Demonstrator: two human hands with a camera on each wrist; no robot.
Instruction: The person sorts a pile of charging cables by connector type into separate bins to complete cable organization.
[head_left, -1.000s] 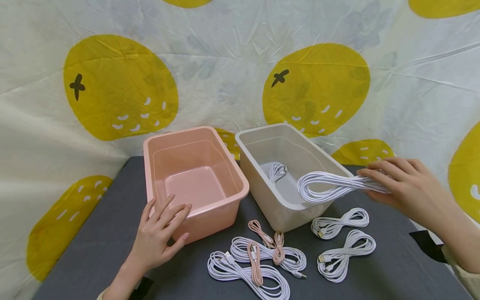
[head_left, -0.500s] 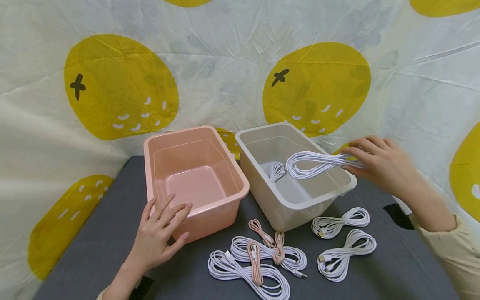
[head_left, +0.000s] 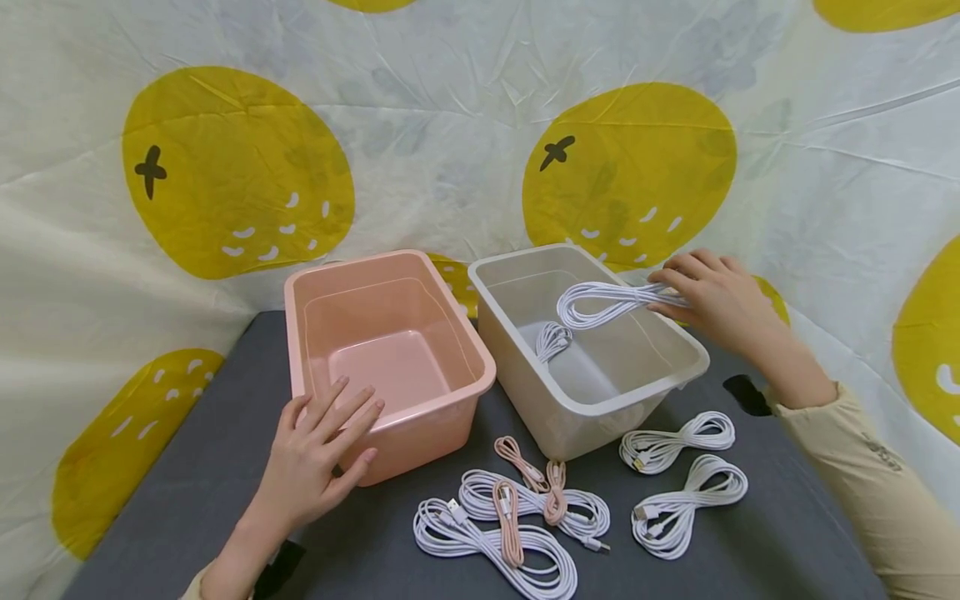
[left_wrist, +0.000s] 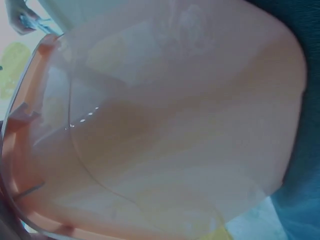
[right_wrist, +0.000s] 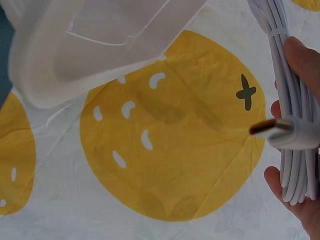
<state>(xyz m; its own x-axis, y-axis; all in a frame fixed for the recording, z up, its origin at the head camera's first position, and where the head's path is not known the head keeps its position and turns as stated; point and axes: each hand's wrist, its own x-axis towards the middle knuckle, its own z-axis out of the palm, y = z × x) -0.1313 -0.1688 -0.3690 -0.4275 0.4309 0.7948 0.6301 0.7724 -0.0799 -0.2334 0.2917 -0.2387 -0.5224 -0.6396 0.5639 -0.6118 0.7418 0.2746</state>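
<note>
My right hand (head_left: 723,298) grips one end of a coiled white charging cable (head_left: 600,302), whose loop hangs over the beige bin (head_left: 517,379). In the right wrist view, thumb and fingers close round the coil (right_wrist: 295,95), and a connector plug (right_wrist: 292,134) sticks out from it. Another white cable (head_left: 553,340) lies on the floor of that bin. At the near left corner of the pink bin (head_left: 427,450), my left hand (head_left: 307,467) rests on the rim with fingers spread and loose, holding nothing. The left wrist view shows mostly the pink bin's outer wall (left_wrist: 175,125).
Two white cables (head_left: 692,506) lie to the right on the dark tabletop (head_left: 180,475). Left of them, small pink cables (head_left: 508,525) lie on and beside two more white coils (head_left: 540,554). Behind the bins hangs a patterned cloth (head_left: 442,158).
My right hand has carried the white cable left and away from me, from the beige bin's near right corner to over its interior. The left hand stays on the pink rim.
</note>
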